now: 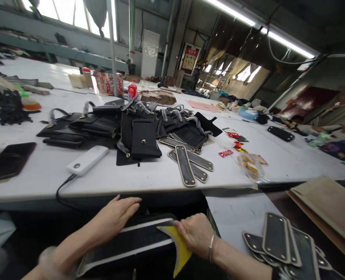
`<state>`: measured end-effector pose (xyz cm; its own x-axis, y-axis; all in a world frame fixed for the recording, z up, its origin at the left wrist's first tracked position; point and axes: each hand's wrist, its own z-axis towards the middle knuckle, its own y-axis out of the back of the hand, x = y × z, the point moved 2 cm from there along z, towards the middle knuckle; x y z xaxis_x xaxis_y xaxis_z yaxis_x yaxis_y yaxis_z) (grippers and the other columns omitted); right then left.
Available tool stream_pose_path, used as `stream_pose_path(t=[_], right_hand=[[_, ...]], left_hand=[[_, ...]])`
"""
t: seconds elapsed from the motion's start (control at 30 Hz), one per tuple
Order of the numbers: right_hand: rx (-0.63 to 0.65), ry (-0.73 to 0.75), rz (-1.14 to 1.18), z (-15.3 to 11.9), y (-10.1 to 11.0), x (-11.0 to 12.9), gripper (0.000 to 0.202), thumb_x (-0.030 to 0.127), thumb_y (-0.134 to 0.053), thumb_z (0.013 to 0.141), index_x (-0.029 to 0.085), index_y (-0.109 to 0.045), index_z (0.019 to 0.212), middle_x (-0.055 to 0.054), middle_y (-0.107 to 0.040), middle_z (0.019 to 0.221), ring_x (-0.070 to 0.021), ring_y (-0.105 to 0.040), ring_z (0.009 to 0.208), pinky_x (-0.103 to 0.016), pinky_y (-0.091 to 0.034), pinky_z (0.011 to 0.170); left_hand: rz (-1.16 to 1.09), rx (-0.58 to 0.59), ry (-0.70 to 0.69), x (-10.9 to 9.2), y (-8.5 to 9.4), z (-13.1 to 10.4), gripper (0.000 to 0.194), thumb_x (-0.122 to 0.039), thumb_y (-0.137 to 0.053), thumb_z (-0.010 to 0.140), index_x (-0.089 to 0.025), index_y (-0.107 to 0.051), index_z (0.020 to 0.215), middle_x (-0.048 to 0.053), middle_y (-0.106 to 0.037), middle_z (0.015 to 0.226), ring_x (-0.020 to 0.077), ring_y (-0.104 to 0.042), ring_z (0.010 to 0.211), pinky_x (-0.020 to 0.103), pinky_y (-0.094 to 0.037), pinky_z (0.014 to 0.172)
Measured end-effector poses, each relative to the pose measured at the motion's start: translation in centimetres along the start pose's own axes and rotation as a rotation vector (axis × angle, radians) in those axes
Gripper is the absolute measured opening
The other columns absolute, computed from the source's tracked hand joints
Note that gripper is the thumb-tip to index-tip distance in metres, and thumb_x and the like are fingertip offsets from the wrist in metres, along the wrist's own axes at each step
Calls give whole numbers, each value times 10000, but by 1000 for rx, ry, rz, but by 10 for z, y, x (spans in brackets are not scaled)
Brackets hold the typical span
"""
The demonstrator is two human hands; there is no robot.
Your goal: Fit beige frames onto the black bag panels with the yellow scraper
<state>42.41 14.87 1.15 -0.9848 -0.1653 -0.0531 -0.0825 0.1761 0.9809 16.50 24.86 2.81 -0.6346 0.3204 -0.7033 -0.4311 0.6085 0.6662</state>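
My left hand [118, 214] lies along the upper left side of a black piece with white stripes [131, 243], its fingers stretched out and holding nothing. My right hand [196, 235] is closed around the edge of a yellow piece with a curved pale rim [182, 249], at the right end of the black piece. The black piece sits low in front of me, below the table's front edge.
Black bags [145, 138] and black strips with studs [185, 165] lie on the white table [149, 181]. A white power bank [87, 160] and phone [10, 160] are at left. More strips [276, 237] and brown paper [327, 210] sit at lower right.
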Motion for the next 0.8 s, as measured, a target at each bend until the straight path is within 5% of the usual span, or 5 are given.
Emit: stream_pose_path(t=[0.1,0.23,0.47,0.8], right_hand=[[-29,-78,-7,4,-2,-17,677,310,-104,1032,222,-677,683,-12,-737,712,-143,-696,663,-280,-301,540],[-10,-16,-35,24,-5,-19,618,366,-185,1026,233,-684,687,-20,-735,698,-175,-696,665,-296,-266,531],[-18,286,-74,78,1,21,564,358,-215,1019,210,-649,691,-49,-713,673,-220,-688,657,-312,-285,544],[-53,551,-80,131,18,121,582,356,-204,1022,226,-657,681,-27,-720,679,-188,-684,634,-303,-311,530]], left_hand=[[-341,-187,209,51,9,-39,463,-567,-421,893,-292,-663,1177,4,-638,1278,272,-508,1261,451,-215,1156],[-821,-305,391,93,-15,-81,568,-665,-374,871,-284,-652,1188,9,-618,1307,257,-481,1289,397,-285,1134],[-1242,-382,335,76,-57,-107,557,-576,-529,859,-258,-554,1315,40,-600,1330,259,-523,1246,371,-393,1060],[-1023,-519,233,60,-50,-111,449,-514,-443,924,-251,-631,1235,10,-648,1263,231,-560,1194,357,-351,1086]])
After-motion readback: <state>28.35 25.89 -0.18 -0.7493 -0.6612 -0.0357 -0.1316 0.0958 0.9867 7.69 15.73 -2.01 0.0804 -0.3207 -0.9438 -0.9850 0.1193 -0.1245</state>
